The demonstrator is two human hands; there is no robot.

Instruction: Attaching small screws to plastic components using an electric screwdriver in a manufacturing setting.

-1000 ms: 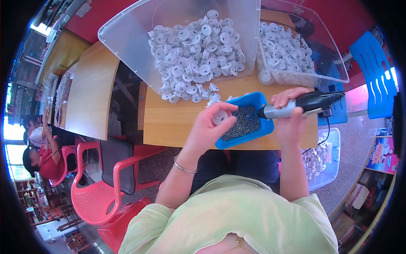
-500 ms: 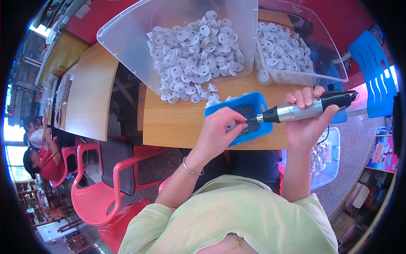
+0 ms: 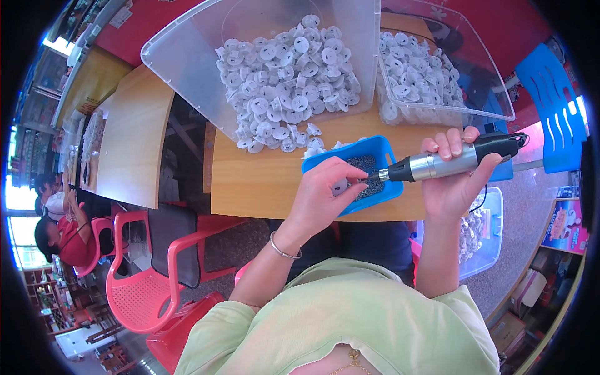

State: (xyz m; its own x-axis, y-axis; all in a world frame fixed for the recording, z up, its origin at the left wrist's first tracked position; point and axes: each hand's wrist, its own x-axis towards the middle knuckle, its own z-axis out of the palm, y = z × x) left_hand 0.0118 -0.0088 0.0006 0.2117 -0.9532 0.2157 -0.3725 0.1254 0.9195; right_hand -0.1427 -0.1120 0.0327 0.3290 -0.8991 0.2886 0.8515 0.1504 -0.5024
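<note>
- Two hands meet over the blue tray (image 3: 381, 150) of dark screws on the wooden table (image 3: 262, 181).
- Left hand (image 3: 322, 200) — fingertips pinched on a small white disc (image 3: 340, 185) above the tray.
- Right hand (image 3: 453, 181) — fingers wrapped tight around the electric screwdriver (image 3: 450, 162), its tip at the disc.
- Clear bins (image 3: 187, 69) of white discs lie beyond.

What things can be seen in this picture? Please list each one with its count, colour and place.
clear bins: two, clear, back of table, full of white discs.
white discs: many, white, in bins and spilled in front.
blue tray: one, blue, table front, holds dark small parts.
table: one, wooden, centre.
red chairs: several, left floor.
electric screwdriver: one, black and silver, in right hand.
left hand: holds a white disc over the tray.
right hand: grip on the screwdriver.
</note>
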